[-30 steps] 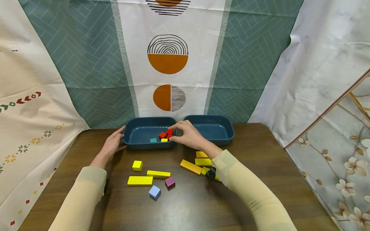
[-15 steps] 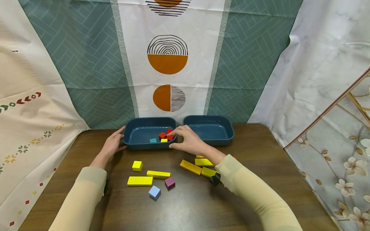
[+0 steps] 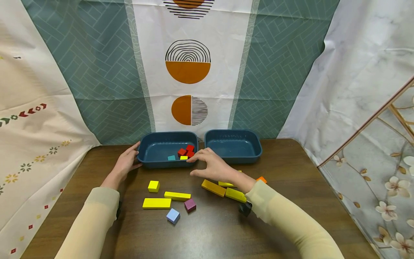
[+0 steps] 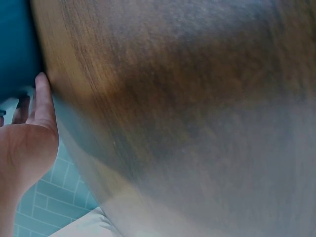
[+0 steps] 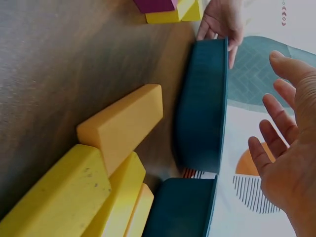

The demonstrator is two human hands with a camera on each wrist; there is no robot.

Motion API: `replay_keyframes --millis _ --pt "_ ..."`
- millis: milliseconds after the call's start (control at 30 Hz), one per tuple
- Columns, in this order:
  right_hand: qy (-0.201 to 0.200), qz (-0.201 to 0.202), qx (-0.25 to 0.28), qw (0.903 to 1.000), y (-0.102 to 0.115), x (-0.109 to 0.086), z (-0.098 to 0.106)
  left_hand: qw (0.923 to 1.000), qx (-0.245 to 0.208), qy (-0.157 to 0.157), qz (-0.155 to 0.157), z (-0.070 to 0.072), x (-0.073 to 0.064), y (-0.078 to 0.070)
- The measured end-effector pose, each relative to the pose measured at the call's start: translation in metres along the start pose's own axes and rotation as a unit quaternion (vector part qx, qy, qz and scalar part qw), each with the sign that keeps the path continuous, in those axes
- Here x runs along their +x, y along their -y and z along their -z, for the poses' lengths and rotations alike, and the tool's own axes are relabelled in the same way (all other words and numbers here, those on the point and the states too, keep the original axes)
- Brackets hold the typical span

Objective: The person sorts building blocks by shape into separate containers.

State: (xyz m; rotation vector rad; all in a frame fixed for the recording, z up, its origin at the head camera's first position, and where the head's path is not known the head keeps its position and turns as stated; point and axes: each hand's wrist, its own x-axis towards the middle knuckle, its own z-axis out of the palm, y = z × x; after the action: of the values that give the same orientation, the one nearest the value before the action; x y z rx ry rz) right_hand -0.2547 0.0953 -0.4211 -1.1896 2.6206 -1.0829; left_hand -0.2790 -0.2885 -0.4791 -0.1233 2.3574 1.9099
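Note:
My left hand [image 3: 126, 161] rests against the left end of the left dark blue tray [image 3: 168, 164], fingers extended along its wall. In the left wrist view, fingertips [image 4: 43, 81] touch that wall. Several red cubes [image 3: 182, 152], a small yellow block [image 3: 183, 157] and a teal block [image 3: 171, 157] lie inside the tray. My right hand [image 3: 213, 166] hovers in front of the gap between both trays, thumb and fingers spread, holding nothing. Under it lie an orange-yellow bar [image 3: 213, 188] and yellow bars [image 3: 235, 195], partly hidden by the hand and wrist.
A second dark blue tray [image 3: 233, 159] stands to the right. In front of the left tray lie a yellow cube [image 3: 153, 186], yellow bars [image 3: 156, 203], a purple cube [image 3: 190, 205] and a light blue cube [image 3: 173, 216]. An orange block [image 3: 261, 179] shows behind the right forearm.
My right hand has drawn back from over the left tray's red cubes, toward me and slightly right, its fingers spreading. The left hand stays at the tray's end.

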Motion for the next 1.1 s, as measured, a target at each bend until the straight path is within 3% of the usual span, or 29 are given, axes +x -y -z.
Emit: replay_keyframes --millis 267,467,733,900,1100 --pt "0.023 -0.001 0.019 0.9996 -0.002 -0.013 -0.005 1.0000 -0.003 0.000 -0.001 0.000 -0.001 0.000" --pt "0.039 0.001 -0.001 0.9993 -0.001 -0.022 -0.010 1.0000 -0.008 0.002 0.000 0.000 -0.001 0.000" --pt "0.056 0.000 -0.001 0.9985 0.000 -0.032 -0.019 0.9993 -0.031 0.015 0.012 -0.006 -0.022 -0.029" --pt "0.067 0.007 0.004 0.9977 -0.001 -0.037 -0.024 0.9993 -0.031 0.013 0.013 -0.006 -0.021 -0.028" --pt "0.084 0.017 0.002 0.9964 -0.002 -0.044 -0.031 0.9998 -0.018 0.006 0.008 -0.002 -0.007 -0.009"
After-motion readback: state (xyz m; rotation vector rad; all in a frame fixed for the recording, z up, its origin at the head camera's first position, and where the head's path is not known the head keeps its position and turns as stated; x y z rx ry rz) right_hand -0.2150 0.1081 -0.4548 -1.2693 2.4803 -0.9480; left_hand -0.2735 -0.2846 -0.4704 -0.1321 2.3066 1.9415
